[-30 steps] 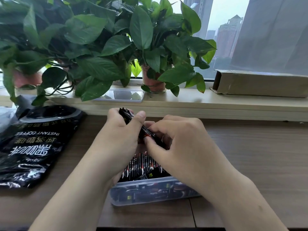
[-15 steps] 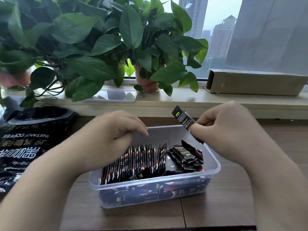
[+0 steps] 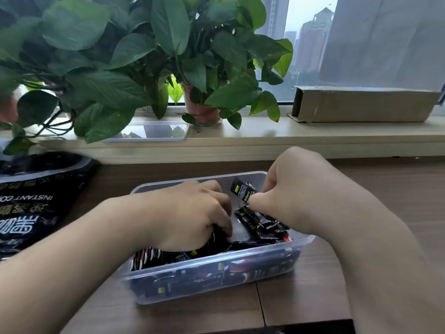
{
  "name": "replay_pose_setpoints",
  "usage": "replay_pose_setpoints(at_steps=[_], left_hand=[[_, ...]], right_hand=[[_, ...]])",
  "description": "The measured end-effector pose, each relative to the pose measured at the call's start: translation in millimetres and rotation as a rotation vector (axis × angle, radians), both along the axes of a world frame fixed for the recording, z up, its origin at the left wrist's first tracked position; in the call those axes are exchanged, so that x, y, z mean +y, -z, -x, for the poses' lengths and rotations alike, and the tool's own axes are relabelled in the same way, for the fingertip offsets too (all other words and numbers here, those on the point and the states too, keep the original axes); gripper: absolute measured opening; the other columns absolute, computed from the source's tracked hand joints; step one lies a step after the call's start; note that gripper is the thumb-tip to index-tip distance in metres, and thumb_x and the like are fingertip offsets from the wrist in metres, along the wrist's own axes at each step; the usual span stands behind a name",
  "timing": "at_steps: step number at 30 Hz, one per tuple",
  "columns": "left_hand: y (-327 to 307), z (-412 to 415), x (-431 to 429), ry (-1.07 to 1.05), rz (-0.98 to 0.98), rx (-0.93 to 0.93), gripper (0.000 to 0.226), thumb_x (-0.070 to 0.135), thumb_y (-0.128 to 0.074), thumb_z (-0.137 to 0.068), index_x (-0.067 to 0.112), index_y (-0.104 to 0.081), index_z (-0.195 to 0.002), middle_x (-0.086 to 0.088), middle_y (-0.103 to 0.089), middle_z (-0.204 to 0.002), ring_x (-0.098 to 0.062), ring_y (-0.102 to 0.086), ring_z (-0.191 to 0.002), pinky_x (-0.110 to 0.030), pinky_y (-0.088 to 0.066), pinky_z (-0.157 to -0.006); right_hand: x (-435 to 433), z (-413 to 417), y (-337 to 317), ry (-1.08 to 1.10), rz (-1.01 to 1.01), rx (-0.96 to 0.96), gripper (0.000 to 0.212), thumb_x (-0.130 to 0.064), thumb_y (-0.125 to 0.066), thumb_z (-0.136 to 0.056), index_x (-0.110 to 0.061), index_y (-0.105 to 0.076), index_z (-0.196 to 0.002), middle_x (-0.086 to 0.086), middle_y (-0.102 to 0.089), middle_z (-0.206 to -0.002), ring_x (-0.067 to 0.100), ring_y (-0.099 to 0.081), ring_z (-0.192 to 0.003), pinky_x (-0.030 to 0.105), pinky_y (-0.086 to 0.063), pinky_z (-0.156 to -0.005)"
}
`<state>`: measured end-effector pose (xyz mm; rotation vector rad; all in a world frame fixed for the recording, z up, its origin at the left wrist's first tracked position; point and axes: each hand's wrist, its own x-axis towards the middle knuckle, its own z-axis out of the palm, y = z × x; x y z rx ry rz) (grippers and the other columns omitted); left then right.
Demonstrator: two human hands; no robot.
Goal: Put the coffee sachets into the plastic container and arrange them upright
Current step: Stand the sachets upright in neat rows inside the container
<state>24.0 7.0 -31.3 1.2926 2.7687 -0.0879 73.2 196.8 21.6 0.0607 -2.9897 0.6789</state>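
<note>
The clear plastic container (image 3: 163, 183) sits near the table's front edge. The right hand (image 3: 293, 189) pinches one black coffee sachet (image 3: 242, 190) between thumb and fingers above the loose sachets (image 3: 262, 221) at its right end. The left hand (image 3: 190, 215) rests bent-fingered on the upright row (image 3: 149, 255); whether it grasps any, I cannot tell.

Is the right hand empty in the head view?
No, the right hand pinches a black coffee sachet between thumb and fingers, over the open plastic container.
</note>
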Motion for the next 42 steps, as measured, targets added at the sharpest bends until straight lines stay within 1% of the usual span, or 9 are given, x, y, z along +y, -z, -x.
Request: replay_pose_setpoints(at_steps=[7, 12, 16, 23, 27, 30, 34, 36, 42], left_hand=[[-2, -2, 2, -0.123, -0.108, -0.107, 0.064, 0.018, -0.031, -0.073, 0.039, -0.068, -0.121, 0.014, -0.065, -0.120, -0.010, -0.047, -0.121, -0.036, -0.041, -0.104], [-7, -4, 1, -0.218, -0.183, -0.140, 0.055, 0.021, -0.031, -0.072, 0.033, -0.069, -0.110, 0.013, -0.067, -0.116, -0.012, -0.057, -0.115, -0.035, -0.045, -0.101], [-11, -5, -2, -0.267, -0.367, -0.089, 0.046, 0.016, -0.035, -0.075, 0.020, -0.075, -0.098, 0.013, -0.067, -0.108, -0.009, -0.060, -0.105, -0.032, -0.046, -0.098], [-29, -27, -24, -0.521, -0.705, 0.119, 0.034, 0.007, -0.050, -0.088, 0.030, -0.075, -0.087, 0.006, -0.074, -0.073, -0.017, -0.066, -0.064, -0.040, -0.056, -0.066], [-31, -43, -39, -0.722, -0.858, 0.266, 0.031, 0.006, -0.054, -0.086, 0.031, -0.073, -0.084, 0.004, -0.071, -0.066, -0.017, -0.057, -0.050, -0.032, -0.050, -0.053], [-23, -48, -42, -0.832, -0.824, 0.251, 0.028, 0.008, -0.054, -0.089, 0.028, -0.072, -0.096, 0.010, -0.070, -0.082, -0.008, -0.056, -0.055, -0.020, -0.041, -0.052], [-5, -47, -47, -1.005, -0.759, 0.163, 0.037, 0.017, -0.053, -0.094, 0.021, -0.058, -0.131, 0.004, -0.064, -0.126, -0.017, -0.057, -0.116, -0.032, -0.043, -0.097], [2, -47, -47, -1.062, -0.754, 0.092, 0.044, 0.017, -0.053, -0.095, 0.021, -0.052, -0.139, 0.000, -0.059, -0.140, -0.021, -0.053, -0.130, -0.033, -0.039, -0.107], [9, -49, -41, -1.112, -0.781, 0.118, 0.063, -0.004, -0.044, -0.087, 0.022, -0.051, -0.144, -0.003, -0.061, -0.139, -0.021, -0.054, -0.129, -0.031, -0.040, -0.105]], right_hand=[[-18, 12, 20, -0.055, -0.143, -0.083, 0.039, -0.028, -0.071, -0.078, -0.015, -0.042, -0.056, 0.000, -0.042, -0.056, 0.015, -0.035, -0.045, 0.018, -0.025, -0.036], [-26, 22, 34, -0.193, -0.206, -0.158, 0.027, -0.026, -0.073, -0.079, -0.015, -0.056, -0.061, 0.000, -0.047, -0.054, 0.016, -0.044, -0.049, 0.022, -0.033, -0.042], [-22, 25, 32, -0.277, -0.199, -0.241, 0.046, -0.039, -0.067, -0.091, -0.015, -0.049, -0.055, -0.002, -0.045, -0.053, 0.015, -0.042, -0.052, 0.028, -0.032, -0.048], [-23, 30, 39, -0.236, -0.039, -0.251, 0.025, -0.035, -0.076, -0.085, -0.011, -0.077, -0.083, 0.009, -0.076, -0.076, 0.025, -0.073, -0.077, 0.039, -0.061, -0.078], [-21, 32, 39, -0.231, -0.021, -0.204, 0.021, -0.031, -0.068, -0.092, -0.013, -0.078, -0.086, 0.010, -0.075, -0.078, 0.027, -0.072, -0.077, 0.035, -0.062, -0.071], [-16, 33, 33, -0.167, 0.040, -0.096, 0.014, -0.025, -0.068, -0.091, -0.020, -0.079, -0.084, -0.002, -0.068, -0.072, 0.017, -0.065, -0.070, 0.024, -0.054, -0.060], [3, 34, 20, -0.012, 0.093, 0.290, 0.016, -0.018, -0.066, -0.088, -0.022, -0.078, -0.077, -0.005, -0.070, -0.084, 0.014, -0.064, -0.085, 0.022, -0.045, -0.071], [13, 34, 15, 0.008, 0.104, 0.413, 0.014, -0.016, -0.067, -0.086, -0.021, -0.078, -0.078, -0.005, -0.069, -0.083, 0.014, -0.064, -0.085, 0.021, -0.044, -0.072], [21, 34, 17, -0.120, -0.025, 0.283, 0.017, -0.015, -0.071, -0.084, -0.030, -0.078, -0.081, -0.020, -0.062, -0.070, -0.007, -0.056, -0.068, 0.001, -0.034, -0.058]])
